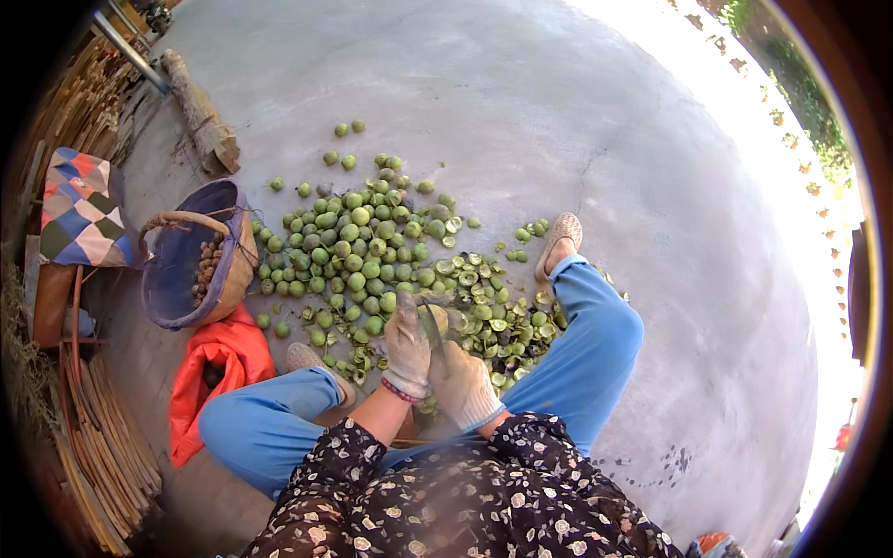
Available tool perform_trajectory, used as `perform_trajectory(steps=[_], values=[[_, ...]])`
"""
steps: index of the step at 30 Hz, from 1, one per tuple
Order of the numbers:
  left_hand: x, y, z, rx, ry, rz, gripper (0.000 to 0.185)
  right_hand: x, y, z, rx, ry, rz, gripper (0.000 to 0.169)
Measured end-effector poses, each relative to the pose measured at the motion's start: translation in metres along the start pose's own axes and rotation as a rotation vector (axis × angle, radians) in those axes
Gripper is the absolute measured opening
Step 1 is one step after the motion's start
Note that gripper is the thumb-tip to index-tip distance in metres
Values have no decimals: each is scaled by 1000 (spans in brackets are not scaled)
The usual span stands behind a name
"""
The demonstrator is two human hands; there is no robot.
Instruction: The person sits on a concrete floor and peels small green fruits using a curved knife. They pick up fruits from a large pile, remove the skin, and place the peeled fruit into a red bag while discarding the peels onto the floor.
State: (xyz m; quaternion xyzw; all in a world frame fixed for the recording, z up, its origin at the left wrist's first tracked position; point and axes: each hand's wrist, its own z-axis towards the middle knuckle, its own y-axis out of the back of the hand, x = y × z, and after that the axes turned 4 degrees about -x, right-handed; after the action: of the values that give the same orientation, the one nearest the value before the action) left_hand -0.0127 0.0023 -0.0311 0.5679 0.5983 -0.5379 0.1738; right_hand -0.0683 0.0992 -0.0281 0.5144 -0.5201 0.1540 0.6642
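Observation:
My gloved left hand (407,347) is closed around a green-husked walnut (434,317), which is partly hidden by the fingers. In my gloved right hand (464,382) is a knife (430,328), its dark blade upright against the walnut. Beyond my hands, a heap of whole green walnuts (359,247) lies on the concrete floor. Split and emptied green husks (499,324) are scattered at the heap's right and near side, between my legs.
To the left stands a lined basket (241,268) with shelled-out brown walnuts (207,268) in it. A red-orange sack (230,345) lies beside my left knee. Farther left are a log (199,118), a patchwork-covered seat (84,216) and stacked wooden strips (104,453).

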Motion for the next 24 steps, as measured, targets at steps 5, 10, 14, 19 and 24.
perform_trajectory(steps=[5, 10, 14, 19, 24], values=[[30, 69, 44, -238, -491, 789, 35, 48, 16, 31, 441, -788, 683, 32], [-89, 98, 61, -334, -365, 1142, 40, 6, 18, 31, 249, -779, 689, 38], [-196, 188, 76, -440, -121, 1310, 48, -8, 20, 14, 229, -840, 709, 40], [-251, 340, 12, -697, -72, 1411, 66, -14, 6, -4, 346, -758, 633, 42], [-199, 446, -31, -932, 143, 1585, 70, -2, 5, -3, 272, -808, 560, 32]])
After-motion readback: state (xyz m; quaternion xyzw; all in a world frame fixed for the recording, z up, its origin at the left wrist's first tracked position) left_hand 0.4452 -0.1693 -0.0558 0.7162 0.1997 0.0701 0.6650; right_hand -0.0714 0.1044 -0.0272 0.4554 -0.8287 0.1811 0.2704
